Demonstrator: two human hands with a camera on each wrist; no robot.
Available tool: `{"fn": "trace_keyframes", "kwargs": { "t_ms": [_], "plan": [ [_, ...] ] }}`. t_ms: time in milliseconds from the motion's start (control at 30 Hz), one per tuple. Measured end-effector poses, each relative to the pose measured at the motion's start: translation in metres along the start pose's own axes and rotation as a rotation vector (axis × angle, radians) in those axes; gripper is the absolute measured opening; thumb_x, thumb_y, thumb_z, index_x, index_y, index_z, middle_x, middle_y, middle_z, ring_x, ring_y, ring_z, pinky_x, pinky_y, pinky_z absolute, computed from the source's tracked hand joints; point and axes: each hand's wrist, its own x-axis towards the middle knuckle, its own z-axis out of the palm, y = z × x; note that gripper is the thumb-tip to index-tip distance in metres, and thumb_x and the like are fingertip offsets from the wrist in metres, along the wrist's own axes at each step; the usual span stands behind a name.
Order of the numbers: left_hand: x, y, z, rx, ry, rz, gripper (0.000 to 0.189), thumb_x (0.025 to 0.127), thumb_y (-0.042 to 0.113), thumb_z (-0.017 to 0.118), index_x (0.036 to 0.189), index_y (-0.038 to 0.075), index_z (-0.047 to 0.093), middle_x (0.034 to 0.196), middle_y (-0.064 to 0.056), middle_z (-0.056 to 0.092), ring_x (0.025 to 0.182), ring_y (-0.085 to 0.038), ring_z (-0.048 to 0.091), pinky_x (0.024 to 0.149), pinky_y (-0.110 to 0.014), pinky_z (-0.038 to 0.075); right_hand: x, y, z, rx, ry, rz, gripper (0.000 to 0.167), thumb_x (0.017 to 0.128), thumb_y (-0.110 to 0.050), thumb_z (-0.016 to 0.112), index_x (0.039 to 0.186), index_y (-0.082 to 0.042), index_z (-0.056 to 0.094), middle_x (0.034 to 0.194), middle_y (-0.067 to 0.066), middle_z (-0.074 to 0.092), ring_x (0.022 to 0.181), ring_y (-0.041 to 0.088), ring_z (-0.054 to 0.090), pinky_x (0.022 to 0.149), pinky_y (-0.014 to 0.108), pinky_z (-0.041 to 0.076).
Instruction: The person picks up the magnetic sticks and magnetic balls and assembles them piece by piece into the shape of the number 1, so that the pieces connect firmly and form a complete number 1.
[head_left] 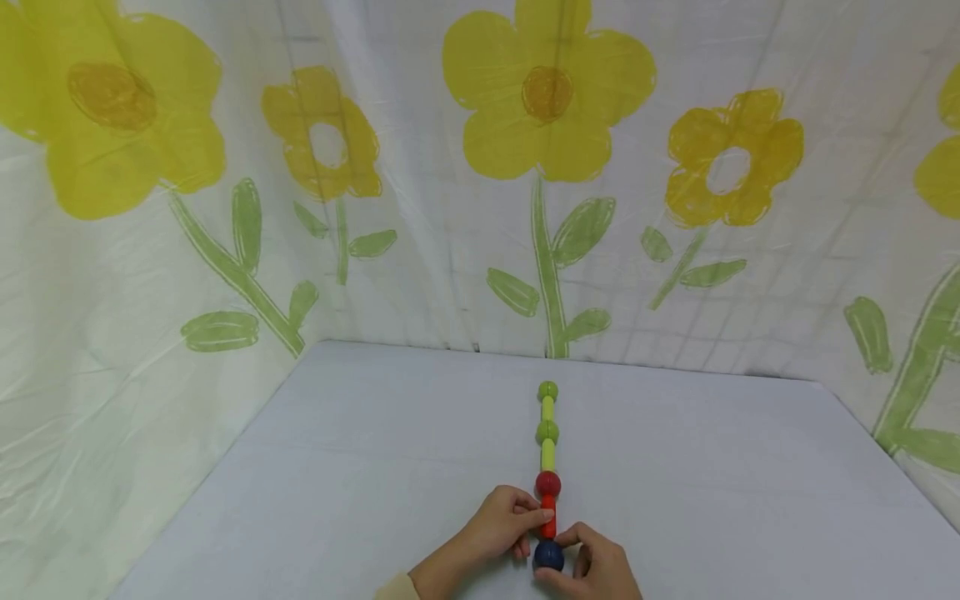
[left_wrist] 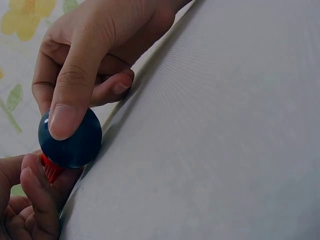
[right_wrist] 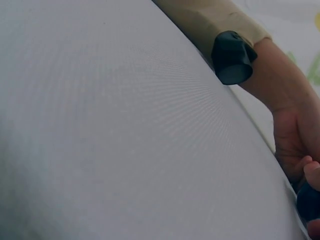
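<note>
A straight chain of balls and rods lies on the table, running away from me. At its near end sits a dark blue ball (head_left: 549, 556), joined to a red rod (head_left: 549, 518). Beyond that come a red ball (head_left: 548, 483), a yellow-green rod (head_left: 548, 455), a green ball (head_left: 547, 431), another yellow-green rod (head_left: 547, 408) and a green end ball (head_left: 548, 390). My left hand (head_left: 504, 527) pinches the red rod from the left. With thumb and fingers, my right hand (head_left: 596, 567) grips the blue ball, whose thumb side shows in the left wrist view.
The chain rests on a white-covered table (head_left: 375, 433). Behind it hangs a white curtain (head_left: 420, 250) printed with yellow flowers. A dark strapped device (right_wrist: 233, 57) sits on the left wrist in the right wrist view.
</note>
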Motion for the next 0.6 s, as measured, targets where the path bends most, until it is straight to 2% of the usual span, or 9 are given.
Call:
{"fn": "trace_keyframes", "kwargs": {
  "t_ms": [267,467,600],
  "plan": [
    [0.0000,0.0006,-0.0001,-0.010,-0.006,0.017,0.015,0.092,0.013,0.067,0.087,-0.001,0.067,0.054,0.000,0.054,0.038,-0.004,0.044,0.039,-0.014,0.037,0.0010,-0.0010,-0.0010,0.032,-0.009,-0.003,0.037,0.073,-0.022,0.086,0.092,-0.006,0.059,0.080,-0.003,0.062,0.049,0.001,0.041,0.045,0.019,0.037],
    [-0.0006,0.0008,0.0003,-0.014,-0.005,0.024,0.015,0.092,0.012,0.067,0.087,-0.002,0.067,0.054,0.000,0.053,0.038,-0.005,0.044,0.039,-0.014,0.037,0.0026,-0.0023,-0.0018,0.035,-0.022,0.029,0.038,0.072,-0.023,0.087,0.090,-0.007,0.058,0.067,-0.005,0.051,0.049,0.002,0.040,0.045,0.019,0.036],
    [0.0000,0.0010,0.0005,-0.001,-0.006,0.005,0.015,0.092,0.013,0.067,0.087,-0.001,0.067,0.055,0.000,0.054,0.038,-0.005,0.044,0.039,-0.014,0.037,0.0029,-0.0025,-0.0020,0.024,-0.017,0.031,0.038,0.071,-0.022,0.088,0.089,-0.006,0.059,0.068,-0.004,0.047,0.051,0.002,0.040,0.047,0.020,0.036]
  ]
}}
